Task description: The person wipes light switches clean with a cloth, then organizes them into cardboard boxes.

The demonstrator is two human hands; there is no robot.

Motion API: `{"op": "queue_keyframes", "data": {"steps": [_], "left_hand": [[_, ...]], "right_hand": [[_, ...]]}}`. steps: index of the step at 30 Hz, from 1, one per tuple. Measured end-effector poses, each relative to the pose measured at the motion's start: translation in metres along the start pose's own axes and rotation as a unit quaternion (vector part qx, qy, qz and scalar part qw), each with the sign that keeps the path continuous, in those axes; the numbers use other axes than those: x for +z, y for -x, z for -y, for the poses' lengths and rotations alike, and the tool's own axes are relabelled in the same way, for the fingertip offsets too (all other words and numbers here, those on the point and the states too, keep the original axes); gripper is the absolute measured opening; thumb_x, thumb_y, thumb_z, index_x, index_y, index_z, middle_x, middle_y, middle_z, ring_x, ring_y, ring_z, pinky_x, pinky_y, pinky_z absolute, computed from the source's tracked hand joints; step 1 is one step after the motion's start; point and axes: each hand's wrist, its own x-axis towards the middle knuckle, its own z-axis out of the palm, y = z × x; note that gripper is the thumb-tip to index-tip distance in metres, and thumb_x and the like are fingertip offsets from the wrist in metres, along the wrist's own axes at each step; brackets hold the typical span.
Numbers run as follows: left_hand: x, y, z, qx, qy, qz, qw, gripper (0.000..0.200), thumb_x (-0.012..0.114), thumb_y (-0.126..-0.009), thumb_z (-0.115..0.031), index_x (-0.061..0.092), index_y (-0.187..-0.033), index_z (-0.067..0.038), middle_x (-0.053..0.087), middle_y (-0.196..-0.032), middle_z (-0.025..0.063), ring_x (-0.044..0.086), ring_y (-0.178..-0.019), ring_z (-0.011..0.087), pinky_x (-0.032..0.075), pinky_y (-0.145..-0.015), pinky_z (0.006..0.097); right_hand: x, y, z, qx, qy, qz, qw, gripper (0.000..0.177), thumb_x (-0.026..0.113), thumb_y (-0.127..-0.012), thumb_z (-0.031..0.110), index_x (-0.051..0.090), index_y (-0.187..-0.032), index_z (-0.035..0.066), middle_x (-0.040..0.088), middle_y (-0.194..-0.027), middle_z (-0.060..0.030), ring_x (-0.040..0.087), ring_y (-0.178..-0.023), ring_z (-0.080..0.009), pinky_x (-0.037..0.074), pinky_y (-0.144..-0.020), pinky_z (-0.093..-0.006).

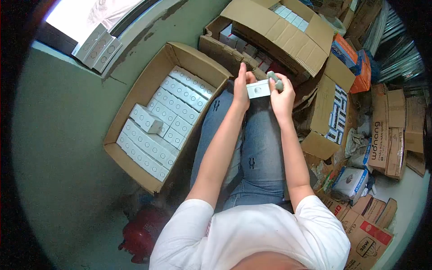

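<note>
Left hand, fingers extended, holds box at one end; right hand, fingers curled, grips green item.

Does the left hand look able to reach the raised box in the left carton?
Probably yes: nothing covers the raised box and its carton is open, though the left hand touches another box.

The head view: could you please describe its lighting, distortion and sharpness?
Head view: glare whites out the window; black rounded borders swallow the corners; wide-angle bending bows the carton; the red object looks dim and soft; the held white box shows little fine detail.
</note>
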Motion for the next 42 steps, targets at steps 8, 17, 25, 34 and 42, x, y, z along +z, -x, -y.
{"op": "queue_keyframes", "data": {"steps": [8,17,25,34,42], "left_hand": [[0.005,0.005,0.002,-0.052,-0.014,0.223,0.973,0.063,0.045,-0.096,-0.062,0.066,-0.099,-0.003,0.066,-0.089,0.002,0.061,-0.078,0.0098,0.048,-0.071,0.0252],[0.009,0.01,-0.004,-0.035,-0.189,0.312,0.931,0.038,0.059,-0.098,-0.029,0.063,-0.122,0.0,0.065,-0.109,-0.001,0.057,-0.1,0.0074,0.044,-0.089,0.0254],[0.008,-0.006,0.018,-0.051,-0.076,0.075,0.993,0.043,0.039,-0.098,-0.046,0.059,-0.08,-0.012,0.058,-0.077,-0.0013,0.052,-0.074,0.0104,0.041,-0.068,0.0255],[0.002,-0.004,0.013,0.034,-0.091,0.017,0.995,0.077,0.025,-0.095,-0.074,0.043,-0.049,-0.016,0.037,-0.049,-0.0075,0.031,-0.046,0.0055,0.017,-0.045,0.0278],[0.004,0.007,-0.006,0.124,-0.067,-0.127,0.982,0.077,0.032,-0.1,-0.063,0.034,-0.043,-0.012,0.031,-0.045,-0.0056,0.025,-0.044,0.0075,0.017,-0.045,0.0284]], "right_hand": [[-0.013,-0.009,-0.01,0.063,-0.125,-0.026,0.99,0.021,0.067,-0.092,0.016,0.065,-0.107,0.002,0.066,-0.098,-0.0109,0.064,-0.092,-0.0221,0.05,-0.082,-0.0342],[-0.022,-0.008,-0.015,-0.077,-0.012,-0.002,0.997,0.022,0.068,-0.086,0.01,0.064,-0.107,0.003,0.064,-0.105,-0.013,0.063,-0.098,-0.0323,0.05,-0.086,-0.0396],[-0.018,0.005,0.0,-0.147,0.068,0.045,0.986,0.029,0.065,-0.082,0.005,0.066,-0.111,0.005,0.06,-0.115,-0.0118,0.056,-0.106,-0.0337,0.046,-0.094,-0.0426],[-0.01,0.019,0.024,-0.173,0.152,0.049,0.972,0.043,0.07,-0.071,0.002,0.065,-0.113,0.002,0.057,-0.111,-0.0136,0.054,-0.1,-0.035,0.047,-0.089,-0.0435],[-0.006,0.018,0.012,-0.163,0.16,-0.008,0.974,0.044,0.072,-0.073,0.004,0.063,-0.117,0.003,0.059,-0.111,-0.013,0.055,-0.101,-0.0332,0.048,-0.088,-0.0439]]}}
